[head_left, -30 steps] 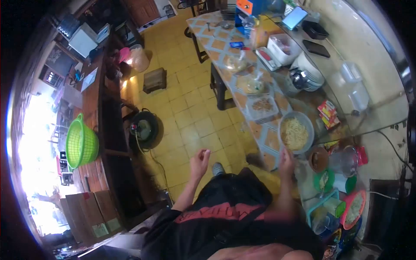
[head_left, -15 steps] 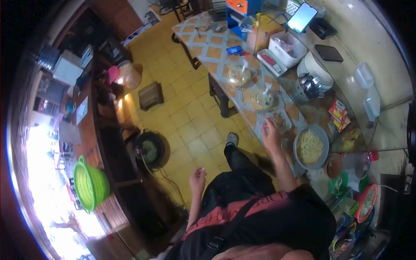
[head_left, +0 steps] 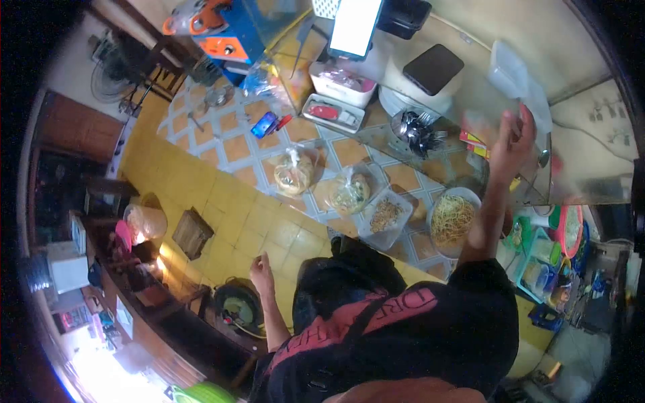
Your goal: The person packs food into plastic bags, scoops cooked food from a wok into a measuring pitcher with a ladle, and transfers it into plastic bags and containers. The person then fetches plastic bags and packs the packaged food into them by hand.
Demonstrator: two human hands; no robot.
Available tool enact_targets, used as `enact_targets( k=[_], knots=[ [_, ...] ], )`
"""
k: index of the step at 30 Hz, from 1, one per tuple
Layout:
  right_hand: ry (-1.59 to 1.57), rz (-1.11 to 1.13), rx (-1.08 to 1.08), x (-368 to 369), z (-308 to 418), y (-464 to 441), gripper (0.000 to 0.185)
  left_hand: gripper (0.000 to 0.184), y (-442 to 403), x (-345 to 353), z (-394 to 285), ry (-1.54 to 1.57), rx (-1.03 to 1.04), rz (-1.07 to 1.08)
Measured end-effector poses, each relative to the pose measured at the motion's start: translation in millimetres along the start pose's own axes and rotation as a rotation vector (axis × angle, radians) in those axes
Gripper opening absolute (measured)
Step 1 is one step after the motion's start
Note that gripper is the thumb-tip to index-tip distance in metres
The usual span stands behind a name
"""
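Observation:
My right hand [head_left: 512,149] is raised over the glass shelf, fingers reaching up and apart, with nothing seen in it. It is nearest a translucent plastic container [head_left: 507,70] and some red and yellow packets [head_left: 474,142]. Below that arm stands a bowl of noodles [head_left: 453,220]. Beside the bowl, a clear tub [head_left: 395,213] holds brown crumbly bits. Two tied plastic bags of food, one bag [head_left: 349,191] and another bag [head_left: 293,173], sit further left on the tiled table. My left hand [head_left: 262,272] hangs over the floor with curled fingers; whatever they hold is hidden.
On the glass shelf are a lit phone [head_left: 355,28], a dark phone [head_left: 434,69] and a bunch of forks and spoons [head_left: 416,131]. A wooden stool [head_left: 193,233] and a round black tub [head_left: 238,305] stand on the yellow floor. Coloured baskets [head_left: 537,258] crowd the right.
The view has turned toward the table and shelf. My right hand has moved from above the clear tub up to the shelf by the plastic container. My left hand still hangs low.

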State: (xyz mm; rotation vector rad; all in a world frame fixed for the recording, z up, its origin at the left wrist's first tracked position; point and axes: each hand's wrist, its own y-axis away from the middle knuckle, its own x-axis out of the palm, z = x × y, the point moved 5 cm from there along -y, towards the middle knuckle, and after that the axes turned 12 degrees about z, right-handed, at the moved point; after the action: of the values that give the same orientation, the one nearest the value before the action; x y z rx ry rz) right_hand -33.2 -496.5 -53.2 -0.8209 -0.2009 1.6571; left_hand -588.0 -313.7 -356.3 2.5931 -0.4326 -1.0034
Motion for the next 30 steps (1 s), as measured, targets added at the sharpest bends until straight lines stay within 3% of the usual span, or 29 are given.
enact_targets(
  k=[3, 5, 7, 8, 9, 10, 12, 14, 16, 18, 22, 24, 26, 30],
  knots=[
    [0.302, -0.053, -0.161, -25, -34, -33, 0.039, 0.039, -22, 4, -29, -0.135, -0.049, -0.004],
    [0.782, -0.038, -0.217, -33, -79, -75, 0.050, 0.038, -40, 17, -26, -0.043, -0.015, 0.185],
    [1.216, 0.140, -0.035, -50, -175, -138, 0.065, 0.033, -54, 25, -34, -0.175, 0.161, 0.243],
    [1.317, 0.388, 0.251, -57, -224, -170, 0.073, 0.034, -62, 26, -32, -0.139, 0.176, 0.282],
    [1.213, 0.511, 0.460, -73, -259, -196, 0.069, 0.035, -67, 27, -25, -0.094, 0.193, 0.311],
    [1.281, 0.565, 0.131, -84, -297, -218, 0.067, 0.035, -69, 24, -14, -0.094, 0.158, 0.280],
    [1.424, 1.094, -0.246, -112, -431, -266, 0.039, 0.037, -85, 27, 6, -0.179, 0.070, 0.292],
    [0.965, 1.024, -0.001, -131, -507, -281, 0.041, 0.038, -92, 26, 40, -0.179, 0.047, 0.297],
    [0.953, 0.981, 0.102, -134, -478, -268, 0.040, 0.039, -92, 26, 73, -0.178, 0.021, 0.320],
    [1.027, 0.923, 0.116, -128, -450, -258, 0.038, 0.033, -85, 25, 111, -0.019, -0.171, 0.417],
    [1.117, 0.764, 0.100, -123, -400, -244, 0.036, 0.027, -70, 20, 191, 0.197, -0.290, 0.454],
    [1.156, 0.675, 0.095, -118, -373, -237, 0.035, 0.024, -69, 23, 223, 0.104, -0.063, 0.561],
    [1.193, 0.553, 0.079, -116, -343, -232, 0.035, 0.027, -69, 19, 234, 0.119, -0.172, 0.571],
    [1.264, 0.241, 0.052, -123, -278, -218, 0.034, 0.023, -88, 14, 232, 0.035, 0.029, 0.586]
  ],
)
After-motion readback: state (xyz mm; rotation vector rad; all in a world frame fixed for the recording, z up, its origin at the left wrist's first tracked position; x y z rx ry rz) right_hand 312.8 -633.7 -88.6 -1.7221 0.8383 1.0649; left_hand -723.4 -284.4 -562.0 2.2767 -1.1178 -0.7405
